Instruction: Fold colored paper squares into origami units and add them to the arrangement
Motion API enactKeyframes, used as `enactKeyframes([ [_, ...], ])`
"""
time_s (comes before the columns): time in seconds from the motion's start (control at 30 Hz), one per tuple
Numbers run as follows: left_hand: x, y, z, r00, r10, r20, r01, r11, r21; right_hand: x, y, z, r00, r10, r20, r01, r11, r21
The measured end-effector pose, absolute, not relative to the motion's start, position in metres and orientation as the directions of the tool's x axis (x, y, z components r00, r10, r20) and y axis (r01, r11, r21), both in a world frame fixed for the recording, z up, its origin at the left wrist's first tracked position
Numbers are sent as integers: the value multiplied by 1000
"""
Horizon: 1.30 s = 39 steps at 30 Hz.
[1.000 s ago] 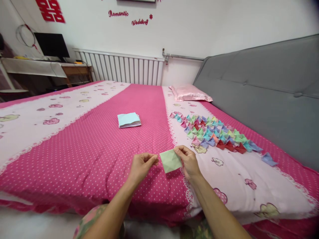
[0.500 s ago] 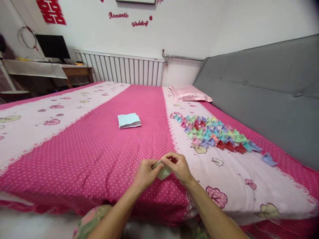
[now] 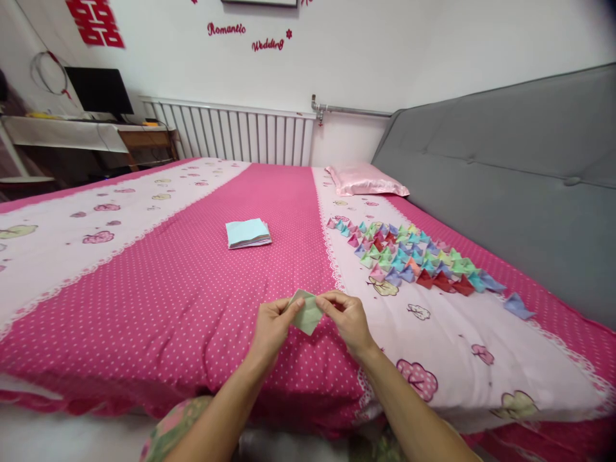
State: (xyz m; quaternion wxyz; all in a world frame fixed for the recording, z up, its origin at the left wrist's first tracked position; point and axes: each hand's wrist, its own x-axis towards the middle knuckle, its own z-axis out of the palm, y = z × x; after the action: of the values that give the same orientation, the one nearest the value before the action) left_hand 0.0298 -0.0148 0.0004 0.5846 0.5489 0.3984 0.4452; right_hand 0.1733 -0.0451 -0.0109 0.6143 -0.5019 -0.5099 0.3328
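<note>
A folded pale green paper (image 3: 307, 315) is held just above the near edge of the bed (image 3: 192, 301), pinched on its left by the fingers of the left hand (image 3: 272, 327) and on its right by those of the right hand (image 3: 349, 319). A stack of paper sheets (image 3: 248, 233) is seen farther back on the pink spread, and rows of folded paper pieces (image 3: 409, 256) are laid out to the right.

Both hands out front, fingertips nearly meeting.
L hand (image 3: 272, 326) & R hand (image 3: 350, 319) face each other, thumb + forefinger of each pinched on the green paper (image 3: 307, 314) betw. them; other fingers curled in. Forearms bare, reaching fwd from below & converging twd the hands, wrists roughly straight.
</note>
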Motion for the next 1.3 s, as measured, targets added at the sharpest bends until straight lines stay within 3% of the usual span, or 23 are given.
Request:
enactKeyframes([
  [0.2,24,-8,-1,219,976,-16,-176,55,983,179,-44,-12,327,907,264,122,237,-964],
  [0.33,19,-1,-6,171,984,-53,-271,98,957,183,-44,-12,379,902,206,41,206,-978],
  [0.53,22,-2,-5,220,963,-153,-351,224,909,172,-48,-15,163,979,124,-196,155,-968],
  [0.67,27,-7,-5,281,940,-194,-367,292,883,163,-46,-21,81,989,125,-258,142,-956],
  [0.9,28,-9,-6,322,935,-147,-351,262,899,162,-43,-27,170,980,105,-247,146,-958],
  [1.07,25,-6,-6,341,933,-115,-311,227,923,163,-49,-19,115,977,178,-229,201,-953],
  [1.3,14,3,-5,375,902,-213,-228,312,922,181,-53,-8,-20,949,316,13,316,-949],
])
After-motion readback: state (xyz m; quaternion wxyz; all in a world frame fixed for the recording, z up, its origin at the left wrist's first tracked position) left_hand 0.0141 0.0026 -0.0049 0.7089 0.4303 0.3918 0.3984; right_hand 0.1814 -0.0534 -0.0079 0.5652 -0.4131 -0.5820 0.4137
